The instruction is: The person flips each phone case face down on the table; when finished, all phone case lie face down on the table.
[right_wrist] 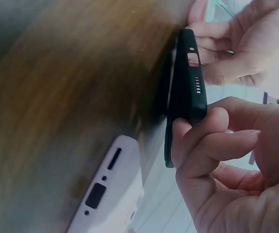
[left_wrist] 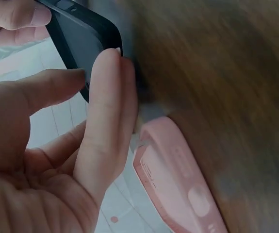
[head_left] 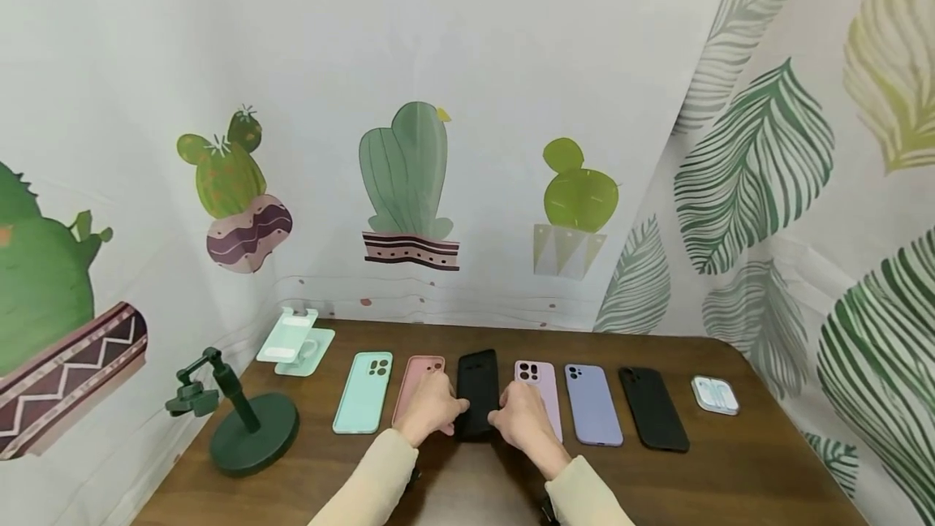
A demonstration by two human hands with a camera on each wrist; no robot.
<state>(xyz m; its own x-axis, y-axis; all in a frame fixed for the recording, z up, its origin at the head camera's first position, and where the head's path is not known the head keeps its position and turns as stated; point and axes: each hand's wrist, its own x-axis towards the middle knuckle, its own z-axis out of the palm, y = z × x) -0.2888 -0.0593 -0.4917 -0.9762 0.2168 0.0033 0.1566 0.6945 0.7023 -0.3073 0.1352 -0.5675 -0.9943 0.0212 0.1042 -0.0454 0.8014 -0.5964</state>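
A black phone case [head_left: 478, 388] is at the middle of the row, held at its near end by both hands. My left hand [head_left: 429, 406] pinches its left near corner; thumb and index fingertips meet the edge in the left wrist view. At the opposite corner, my right hand [head_left: 524, 414] grips with curled fingers, the thumb on top. The case's near end, with its port cutout and speaker holes, faces the right wrist camera. Beside the left hand lies a pink phone case [head_left: 418, 372], partly covered by it. A pale lilac phone case [head_left: 544, 380] lies under the right forearm's line of sight.
Left of the hands lie a mint phone case [head_left: 363, 392], a mint folding stand [head_left: 303, 343] and a dark green stand [head_left: 252, 428]. To the right are a lavender phone case [head_left: 593, 404], another black phone case [head_left: 653, 408] and a small square box with white earphones [head_left: 715, 395].
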